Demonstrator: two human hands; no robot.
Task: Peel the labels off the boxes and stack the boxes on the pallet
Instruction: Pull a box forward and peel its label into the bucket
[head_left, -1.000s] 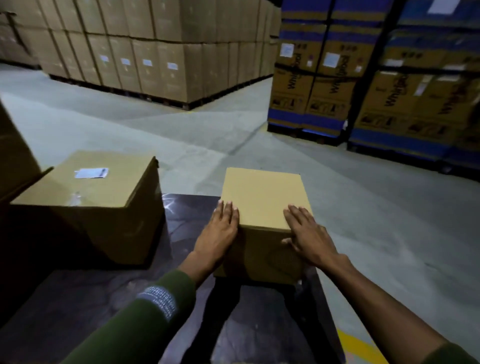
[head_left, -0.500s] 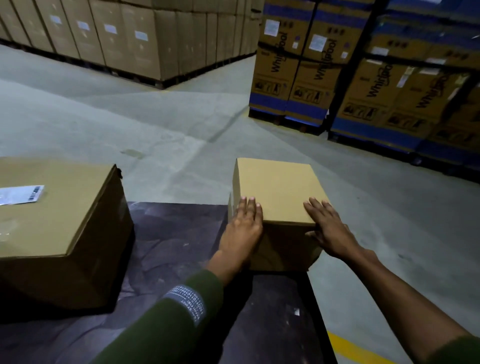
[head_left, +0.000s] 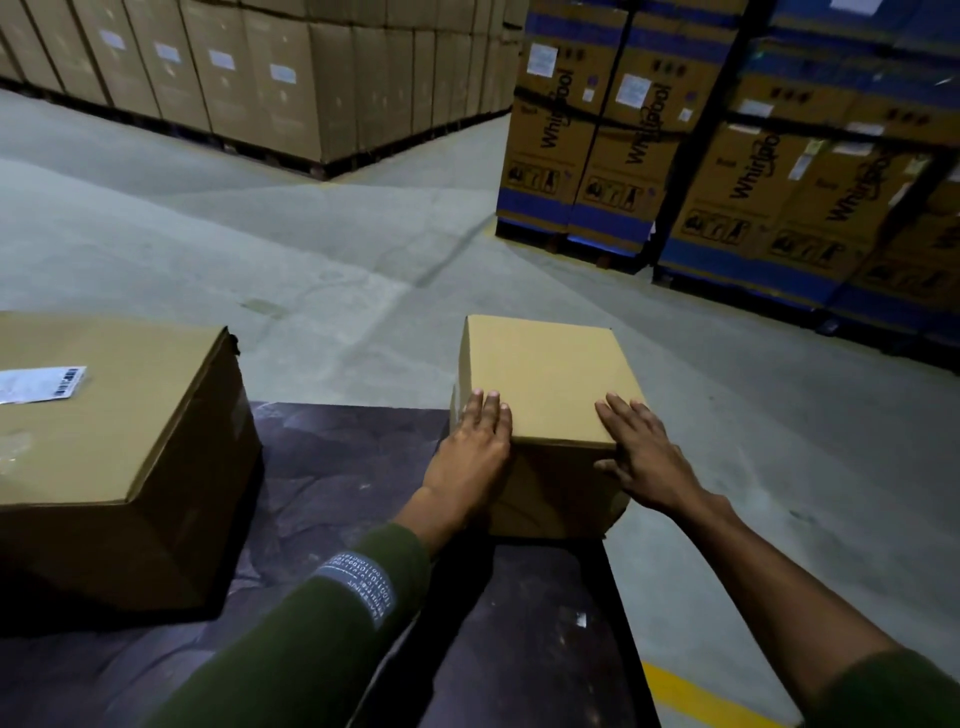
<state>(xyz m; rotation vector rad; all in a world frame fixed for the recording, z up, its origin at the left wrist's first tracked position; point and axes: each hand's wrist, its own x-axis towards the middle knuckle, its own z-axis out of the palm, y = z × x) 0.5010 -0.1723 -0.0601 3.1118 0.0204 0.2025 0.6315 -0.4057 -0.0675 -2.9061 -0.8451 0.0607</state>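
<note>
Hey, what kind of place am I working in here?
Most likely a warehouse: rows of stacked brown cartons, branded appliance boxes on pallets, and a wide bare concrete floor with a yellow painted line.

left hand (head_left: 470, 449) flat, fingers straight | right hand (head_left: 641, 454) flat, thumb spread

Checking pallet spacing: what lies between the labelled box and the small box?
In the head view, only bare dark pallet lies between the labelled box and the small box.
</note>
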